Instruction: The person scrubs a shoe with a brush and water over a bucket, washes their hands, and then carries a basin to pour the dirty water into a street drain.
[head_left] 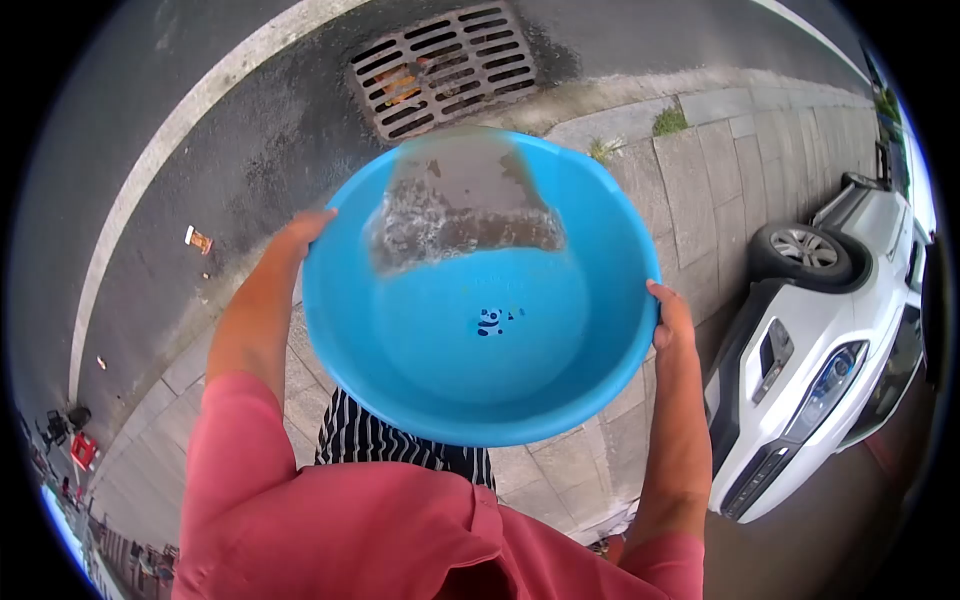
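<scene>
A large round blue basin [480, 385] with a small panda print inside is held out in front of me, tilted away from my body. My left hand [312, 228] grips its left rim, and my right hand [673, 315] grips the right rim; the fingers under the rim are mostly hidden. Murky brown water [470, 200] with a foamy edge runs over the far rim. Just beyond that rim lies a rusty metal drain grate [445, 68] in the road, with orange-brown debris on it.
A white car [810, 385] stands at the right on the pavement [700, 190]. The wet asphalt road [250, 130] with a white line runs along the far left. A scrap of litter [199, 240] lies on the road. Grass tufts [670, 121] grow by the kerb.
</scene>
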